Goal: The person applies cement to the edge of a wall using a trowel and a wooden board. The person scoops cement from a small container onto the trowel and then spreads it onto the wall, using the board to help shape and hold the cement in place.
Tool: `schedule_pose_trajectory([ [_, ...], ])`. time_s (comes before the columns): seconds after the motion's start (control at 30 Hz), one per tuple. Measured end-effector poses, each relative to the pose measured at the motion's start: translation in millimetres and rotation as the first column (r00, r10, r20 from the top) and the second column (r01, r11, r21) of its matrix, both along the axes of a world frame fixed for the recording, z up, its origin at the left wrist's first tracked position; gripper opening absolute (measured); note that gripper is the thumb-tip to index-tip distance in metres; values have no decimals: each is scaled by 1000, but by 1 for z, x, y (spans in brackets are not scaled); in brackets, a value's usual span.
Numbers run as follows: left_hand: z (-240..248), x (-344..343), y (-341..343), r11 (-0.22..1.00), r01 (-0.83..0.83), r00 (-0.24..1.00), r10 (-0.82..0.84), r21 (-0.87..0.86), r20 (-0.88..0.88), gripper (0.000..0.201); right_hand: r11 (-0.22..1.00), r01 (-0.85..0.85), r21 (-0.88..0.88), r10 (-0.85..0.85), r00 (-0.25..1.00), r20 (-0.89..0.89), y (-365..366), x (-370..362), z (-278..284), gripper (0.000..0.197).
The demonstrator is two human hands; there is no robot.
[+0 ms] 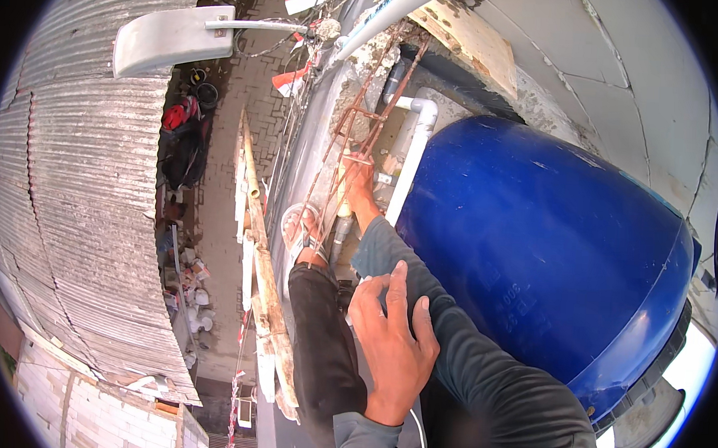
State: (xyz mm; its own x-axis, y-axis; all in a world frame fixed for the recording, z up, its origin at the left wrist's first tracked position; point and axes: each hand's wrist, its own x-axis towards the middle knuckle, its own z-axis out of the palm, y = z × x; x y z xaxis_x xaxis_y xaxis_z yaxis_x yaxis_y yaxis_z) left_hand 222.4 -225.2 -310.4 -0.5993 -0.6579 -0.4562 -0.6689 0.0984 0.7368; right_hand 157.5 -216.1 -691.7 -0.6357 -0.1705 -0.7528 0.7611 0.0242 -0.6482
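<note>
Bright daylight, soft sheen on the blue tank (534,248), washed-out white at lower right, fisheye-bent edges, black rim.

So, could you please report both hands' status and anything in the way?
Left hand open, nothing visibly held. Right hand at rusty rebar, grip unclear. White pipe, blue tank to its right.

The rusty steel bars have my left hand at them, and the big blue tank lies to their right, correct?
Not quite: the head view shows your right hand at the rusty steel bars. The big blue tank does lie to their right.
</note>
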Motion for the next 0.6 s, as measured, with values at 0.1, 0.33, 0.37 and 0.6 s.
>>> schedule_pose_trajectory([
  [0.1, 0, 0, -1, 1000, -4, 1000, 4, 2, 1, 54, 995, -97, 9, 96, 993, 69, -1, 3, 14, 34],
  [0.33, -1, -5, -1, 1000, -19, 1000, 19, 13, -4, 53, 986, 55, -157, -35, 991, 127, -17, -15, 49, 30],
  [0.37, 0, -6, -1, 999, -21, 1000, 22, 24, -7, 53, 988, 48, -145, -35, 995, 94, -15, -20, 45, 31],
  [0.6, 3, -8, 0, 999, -33, 999, 33, 38, -18, 53, 999, -36, 21, 37, 996, -83, -19, -41, 30, 29],
])
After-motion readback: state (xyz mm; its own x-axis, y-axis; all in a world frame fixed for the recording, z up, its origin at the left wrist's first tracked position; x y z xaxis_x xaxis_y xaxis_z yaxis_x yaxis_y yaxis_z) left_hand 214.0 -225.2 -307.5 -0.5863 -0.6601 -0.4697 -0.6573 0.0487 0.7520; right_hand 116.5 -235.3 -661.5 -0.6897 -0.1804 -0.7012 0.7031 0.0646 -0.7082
